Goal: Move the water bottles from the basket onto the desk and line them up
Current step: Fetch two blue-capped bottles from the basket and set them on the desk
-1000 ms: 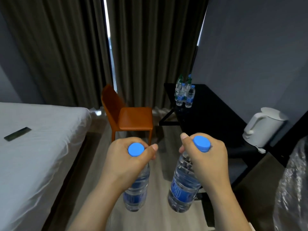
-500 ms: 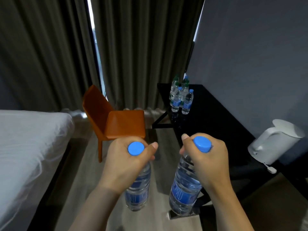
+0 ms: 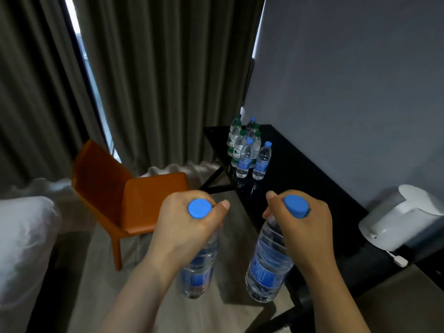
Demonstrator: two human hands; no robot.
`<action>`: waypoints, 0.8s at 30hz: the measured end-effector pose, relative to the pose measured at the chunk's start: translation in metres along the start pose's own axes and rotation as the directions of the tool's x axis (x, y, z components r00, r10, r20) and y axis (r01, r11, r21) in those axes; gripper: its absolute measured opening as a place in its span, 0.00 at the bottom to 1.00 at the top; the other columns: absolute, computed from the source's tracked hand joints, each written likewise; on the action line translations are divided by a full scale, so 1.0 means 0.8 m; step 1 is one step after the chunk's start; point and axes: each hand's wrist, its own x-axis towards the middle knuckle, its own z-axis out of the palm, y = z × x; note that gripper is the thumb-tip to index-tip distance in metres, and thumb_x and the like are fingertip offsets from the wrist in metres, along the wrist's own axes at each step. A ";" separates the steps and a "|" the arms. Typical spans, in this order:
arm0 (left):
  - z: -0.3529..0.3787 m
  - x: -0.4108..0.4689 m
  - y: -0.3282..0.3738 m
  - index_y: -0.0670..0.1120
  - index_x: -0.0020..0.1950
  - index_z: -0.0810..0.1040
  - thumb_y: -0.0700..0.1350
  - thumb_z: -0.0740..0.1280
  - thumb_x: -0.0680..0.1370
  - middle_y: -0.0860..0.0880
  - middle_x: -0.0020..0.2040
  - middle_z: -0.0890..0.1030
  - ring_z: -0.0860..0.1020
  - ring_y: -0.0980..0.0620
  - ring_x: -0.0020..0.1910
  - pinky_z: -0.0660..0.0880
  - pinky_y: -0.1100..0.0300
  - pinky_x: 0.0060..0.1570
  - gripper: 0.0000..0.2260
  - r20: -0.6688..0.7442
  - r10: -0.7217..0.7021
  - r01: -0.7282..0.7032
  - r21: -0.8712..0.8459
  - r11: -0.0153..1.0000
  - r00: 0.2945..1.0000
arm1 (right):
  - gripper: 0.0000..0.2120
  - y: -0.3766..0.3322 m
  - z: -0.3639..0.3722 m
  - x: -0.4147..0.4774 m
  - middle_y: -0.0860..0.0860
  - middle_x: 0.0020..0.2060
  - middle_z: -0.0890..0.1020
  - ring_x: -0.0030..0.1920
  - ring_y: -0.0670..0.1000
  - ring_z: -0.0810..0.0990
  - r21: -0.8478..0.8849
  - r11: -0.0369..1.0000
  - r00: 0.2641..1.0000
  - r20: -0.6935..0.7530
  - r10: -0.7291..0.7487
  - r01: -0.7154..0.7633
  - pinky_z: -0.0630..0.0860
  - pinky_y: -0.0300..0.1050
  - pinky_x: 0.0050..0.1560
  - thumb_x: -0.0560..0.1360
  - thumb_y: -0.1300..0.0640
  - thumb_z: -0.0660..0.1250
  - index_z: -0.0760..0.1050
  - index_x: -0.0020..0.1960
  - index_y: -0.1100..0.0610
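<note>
Your left grip (image 3: 189, 227) is clenched round the neck of one blue-capped water bottle (image 3: 199, 267) and your right grip (image 3: 305, 229) round a second bottle (image 3: 266, 265), both hanging over the floor at six o'clock, short of the black desk (image 3: 324, 169). At one o'clock a cluster of bottles (image 3: 245, 155) already stands on the desk, bunched rather than lined. I'd call you partway: these two to place, the row to straighten, basket out of view.

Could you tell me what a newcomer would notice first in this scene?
Front and centre, the left hand and right hand each hold a blue-capped water bottle by the neck: left bottle, right bottle. Beyond, a cluster of bottles stands at the far end of the black desk, an orange chair to its left.
</note>
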 end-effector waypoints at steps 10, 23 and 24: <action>-0.014 0.098 -0.055 0.42 0.29 0.79 0.52 0.68 0.69 0.48 0.28 0.81 0.80 0.51 0.31 0.78 0.54 0.36 0.15 0.101 -0.028 0.030 -0.024 0.999 0.994 | 0.14 0.026 0.055 0.072 0.53 0.30 0.80 0.30 0.49 0.78 -0.056 0.997 0.996 -0.068 0.055 -0.059 0.75 0.32 0.33 0.73 0.57 0.69 0.75 0.33 0.64; 0.040 0.254 -0.117 0.42 0.30 0.79 0.49 0.72 0.72 0.48 0.28 0.81 0.80 0.52 0.32 0.77 0.57 0.36 0.15 0.117 -0.025 0.021 0.033 0.999 0.993 | 0.14 0.101 0.094 0.236 0.56 0.30 0.80 0.32 0.53 0.79 -0.029 0.996 0.987 -0.134 0.084 -0.089 0.75 0.33 0.31 0.73 0.56 0.70 0.75 0.32 0.62; 0.048 0.270 -0.120 0.41 0.30 0.79 0.48 0.72 0.72 0.48 0.28 0.81 0.80 0.52 0.32 0.77 0.57 0.36 0.14 0.125 -0.028 0.025 0.028 0.999 0.992 | 0.14 0.108 0.094 0.252 0.56 0.30 0.80 0.32 0.53 0.79 -0.019 0.996 0.986 -0.141 0.086 -0.090 0.75 0.33 0.31 0.73 0.57 0.70 0.75 0.32 0.62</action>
